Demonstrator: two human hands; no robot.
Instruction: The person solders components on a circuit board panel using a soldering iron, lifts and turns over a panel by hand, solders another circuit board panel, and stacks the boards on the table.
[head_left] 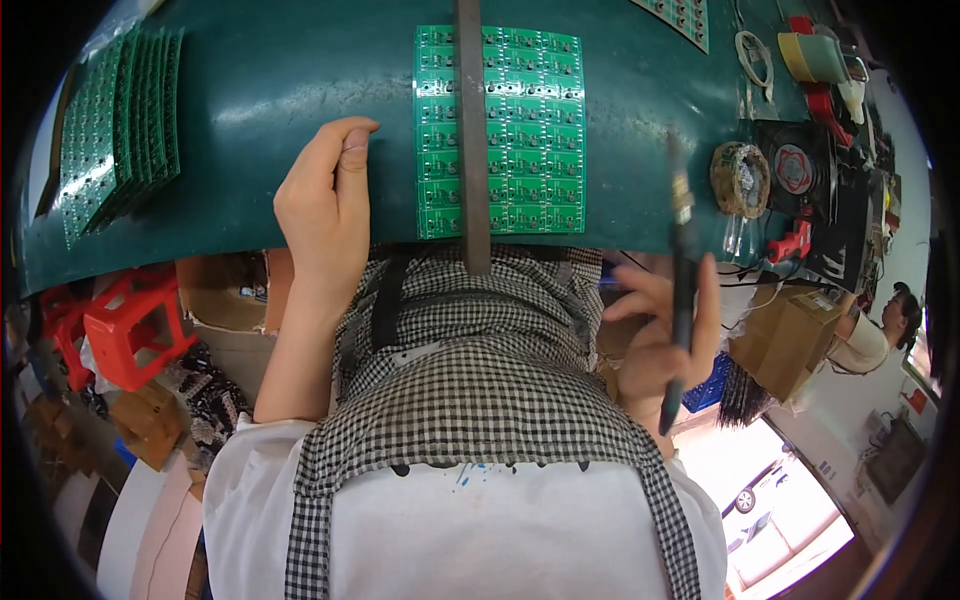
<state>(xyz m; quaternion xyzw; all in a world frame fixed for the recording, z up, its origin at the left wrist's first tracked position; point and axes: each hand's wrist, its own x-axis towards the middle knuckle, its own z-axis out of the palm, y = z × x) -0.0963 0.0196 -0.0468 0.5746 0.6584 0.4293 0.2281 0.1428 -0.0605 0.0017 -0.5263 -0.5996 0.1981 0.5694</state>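
Green circuit-board panel (530,150) lies upper centre, long axis up-down, under 1 metal bar (472,130) | left hand (322,205) is nearer, left of panel, curled, contents cannot tell | right hand (648,362), lower right of panel, pinches 1 pen-shaped tool (684,275) | round brown dish (721,182), right, holds silvery wad (745,180)

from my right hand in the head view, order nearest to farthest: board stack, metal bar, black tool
1. Black tool: held in your right hand
2. Metal bar: to its left, across the green panel
3. Board stack: far left of the table
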